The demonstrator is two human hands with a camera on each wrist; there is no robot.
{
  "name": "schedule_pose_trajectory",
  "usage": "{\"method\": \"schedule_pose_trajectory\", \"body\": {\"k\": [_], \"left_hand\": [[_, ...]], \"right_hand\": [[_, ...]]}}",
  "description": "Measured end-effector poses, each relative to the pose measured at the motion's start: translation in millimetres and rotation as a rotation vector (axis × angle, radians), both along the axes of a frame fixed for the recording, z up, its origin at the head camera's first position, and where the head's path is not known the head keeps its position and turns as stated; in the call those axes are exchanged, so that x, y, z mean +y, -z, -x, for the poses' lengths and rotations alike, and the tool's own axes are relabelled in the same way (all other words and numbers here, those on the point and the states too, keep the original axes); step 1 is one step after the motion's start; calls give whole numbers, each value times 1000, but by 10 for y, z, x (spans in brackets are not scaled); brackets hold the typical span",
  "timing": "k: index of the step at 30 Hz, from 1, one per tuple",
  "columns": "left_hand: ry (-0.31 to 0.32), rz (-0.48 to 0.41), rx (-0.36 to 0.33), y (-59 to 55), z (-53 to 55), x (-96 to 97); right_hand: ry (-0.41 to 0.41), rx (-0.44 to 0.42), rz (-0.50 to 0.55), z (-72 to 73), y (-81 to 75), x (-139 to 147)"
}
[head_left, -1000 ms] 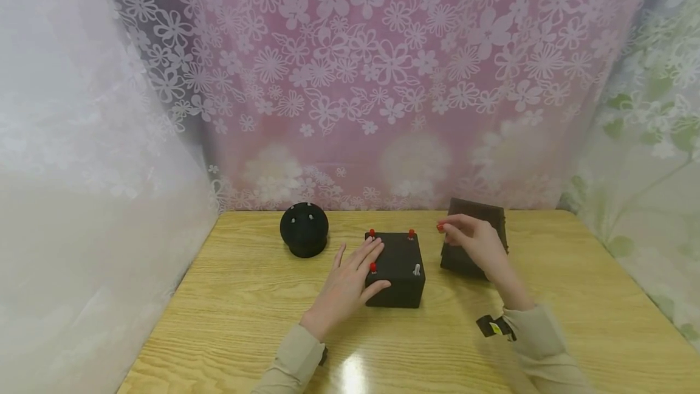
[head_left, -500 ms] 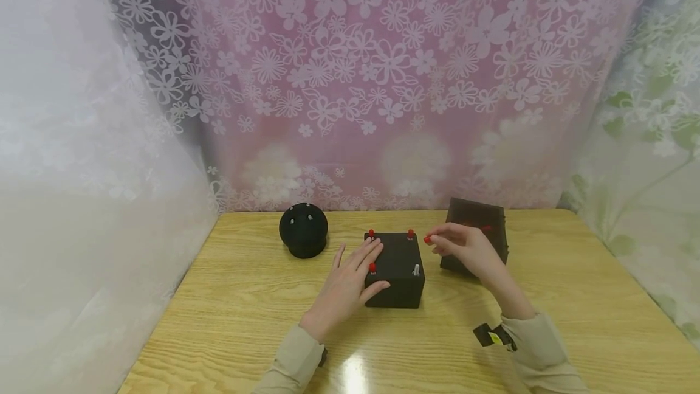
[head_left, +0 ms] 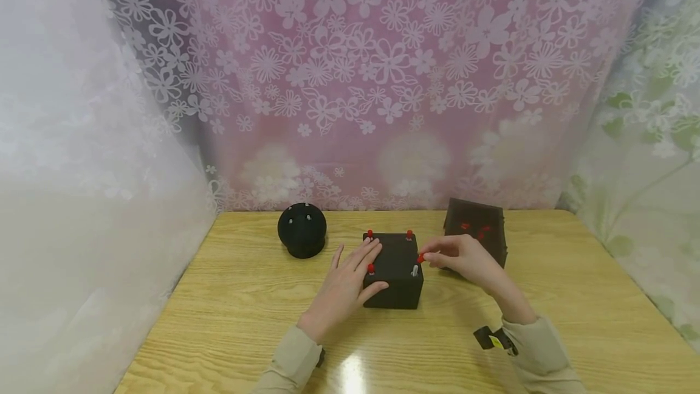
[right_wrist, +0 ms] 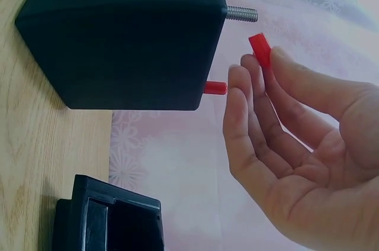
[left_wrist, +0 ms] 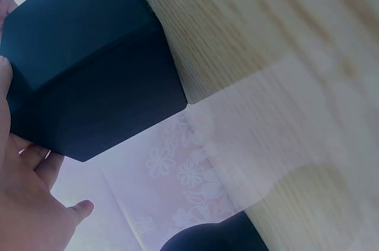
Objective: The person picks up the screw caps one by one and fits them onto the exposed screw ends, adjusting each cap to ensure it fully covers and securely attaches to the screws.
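A black box point(head_left: 396, 254) stands on the table with threaded metal studs at its top corners. Red caps cover three of them, among them the far right cap point(head_left: 409, 234) and the near left cap point(head_left: 371, 268). At the near right corner the stud point(right_wrist: 241, 14) is bare. My left hand point(head_left: 344, 287) rests on the box's left side, fingers straight over the top. Between thumb and fingertip my right hand point(head_left: 465, 260) pinches a small red cap point(right_wrist: 260, 50), held just beyond the bare stud and apart from it in the right wrist view.
A black tray point(head_left: 492, 214) with several red caps inside sits at the back right, partly behind my right hand. To the back left stands a round black dome point(head_left: 302, 230) with metal studs on top. A flowered curtain point(head_left: 383, 78) hangs behind the wooden table point(head_left: 235, 321).
My right hand has brought the red cap left and toward me, from over the tray to the box's near right corner. My left hand has stayed on the box.
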State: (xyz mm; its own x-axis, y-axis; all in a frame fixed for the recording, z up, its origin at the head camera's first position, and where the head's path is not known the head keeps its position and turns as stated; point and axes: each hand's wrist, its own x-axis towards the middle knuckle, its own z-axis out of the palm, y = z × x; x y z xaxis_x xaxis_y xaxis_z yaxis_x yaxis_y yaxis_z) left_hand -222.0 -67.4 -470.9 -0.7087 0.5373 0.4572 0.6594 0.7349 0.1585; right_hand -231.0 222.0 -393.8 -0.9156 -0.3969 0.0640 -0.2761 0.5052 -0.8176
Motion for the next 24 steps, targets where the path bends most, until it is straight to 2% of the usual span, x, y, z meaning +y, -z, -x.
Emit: {"method": "schedule_pose_trajectory", "body": {"k": [8,14,24], "left_hand": [[0,3,-9,-24,-8,2],[-2,6,-37,-39,-18,4],[0,5,-25,-25,-12,5]], "right_hand": [[-60,-4,-7,-28,-12,-35],[-67,50,-43,-62,-31,-64],[-70,101,-82,-63,-5,-118]]}}
